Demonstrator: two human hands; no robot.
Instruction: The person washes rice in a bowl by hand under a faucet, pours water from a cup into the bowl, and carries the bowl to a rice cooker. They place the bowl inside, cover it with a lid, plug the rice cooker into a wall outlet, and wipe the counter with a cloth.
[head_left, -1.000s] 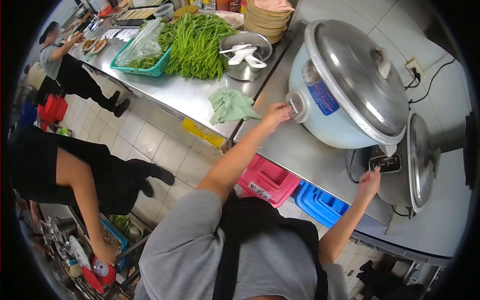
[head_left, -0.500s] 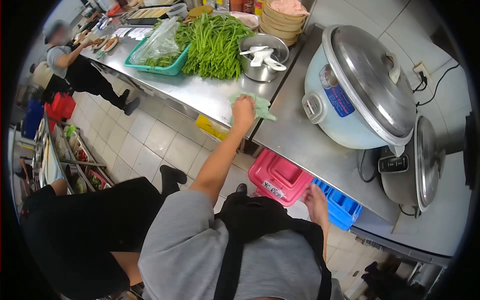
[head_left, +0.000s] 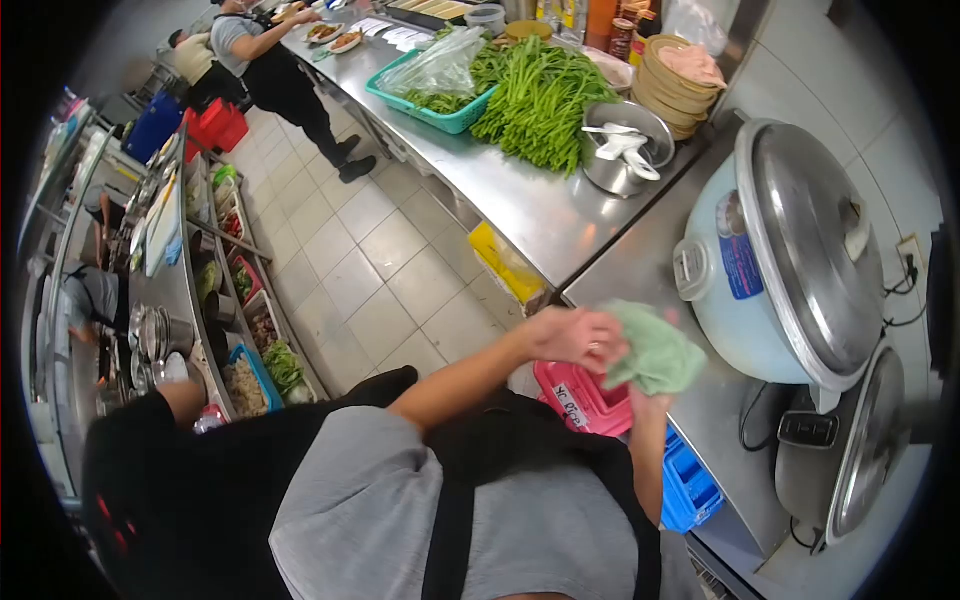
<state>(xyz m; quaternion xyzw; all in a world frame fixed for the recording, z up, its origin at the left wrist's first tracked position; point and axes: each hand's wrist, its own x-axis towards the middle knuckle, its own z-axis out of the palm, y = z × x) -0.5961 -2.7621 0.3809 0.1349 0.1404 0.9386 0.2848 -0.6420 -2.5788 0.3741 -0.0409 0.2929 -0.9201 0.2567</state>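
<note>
A light green cloth point(head_left: 655, 350) is bunched up between my two hands, above the edge of the steel counter. My left hand point(head_left: 580, 338) has its fingers curled in at the cloth's left side; they are a little blurred. From below, my right hand point(head_left: 650, 405) grips the cloth, which covers most of its fingers. Under my hands, below counter height, sits a pink plastic container point(head_left: 590, 400) with a handwritten label. A blue plastic container point(head_left: 690, 487) stands beside it.
A large light-blue rice cooker point(head_left: 740, 270) and a darker cooker point(head_left: 810, 460) stand at right. Leafy greens point(head_left: 545, 105), a teal basket point(head_left: 455, 122) and a steel pot point(head_left: 615, 180) with white utensils line the counter point(head_left: 540, 215). A co-worker point(head_left: 290, 80) stands at far left.
My left hand has lifted the cloth off the counter and brought it toward my right hand, which has come up to grip it. The view has shifted left.
</note>
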